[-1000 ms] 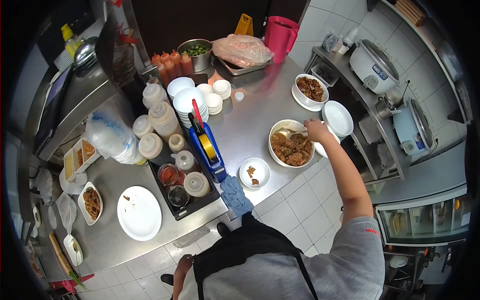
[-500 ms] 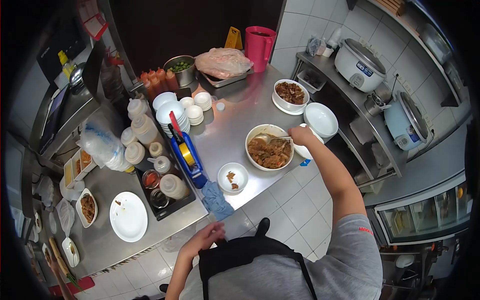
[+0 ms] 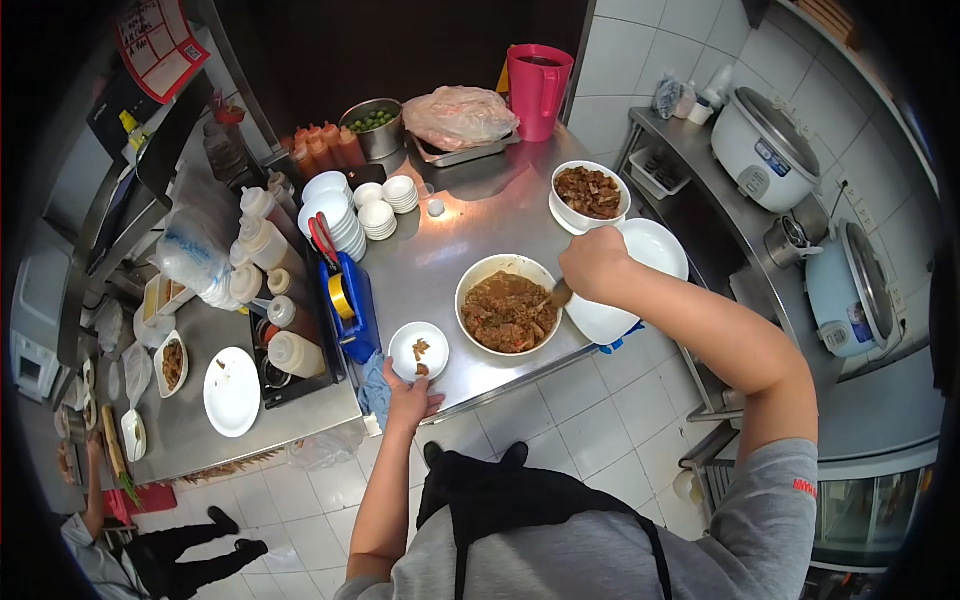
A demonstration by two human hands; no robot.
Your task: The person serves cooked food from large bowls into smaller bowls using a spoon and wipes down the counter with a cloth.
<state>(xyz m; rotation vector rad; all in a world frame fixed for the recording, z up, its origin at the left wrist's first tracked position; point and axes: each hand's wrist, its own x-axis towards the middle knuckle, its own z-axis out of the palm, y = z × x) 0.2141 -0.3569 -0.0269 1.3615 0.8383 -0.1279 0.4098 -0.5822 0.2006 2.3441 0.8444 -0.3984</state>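
A large white bowl (image 3: pixel 466 322) of brown meat stew (image 3: pixel 512 310) stands near the table's front edge. At its right rim, my right hand (image 3: pixel 597 264) is closed around a serving spoon (image 3: pixel 561 293), mostly hidden by the hand. My left hand (image 3: pixel 408 400) grips the near rim of a small white bowl (image 3: pixel 434 342) with a few brown scraps in it. Partly under my right forearm lies a white dish (image 3: pixel 655 245). Behind it, a second bowl of meat pieces (image 3: pixel 588 192) sits on the table.
A blue tape dispenser (image 3: pixel 347 308), a blue cloth (image 3: pixel 375 392) and sauce bottles (image 3: pixel 292 350) line the left side. Stacked white bowls (image 3: pixel 335 212), bagged meat (image 3: pixel 460 117) and a pink pitcher (image 3: pixel 537 95) stand farther back. Another person (image 3: pixel 150 555) is at lower left.
My left hand has come up from beside my body to the small bowl. My right hand has lifted the spoon from the stew to the bowl's right rim. The view has shifted.
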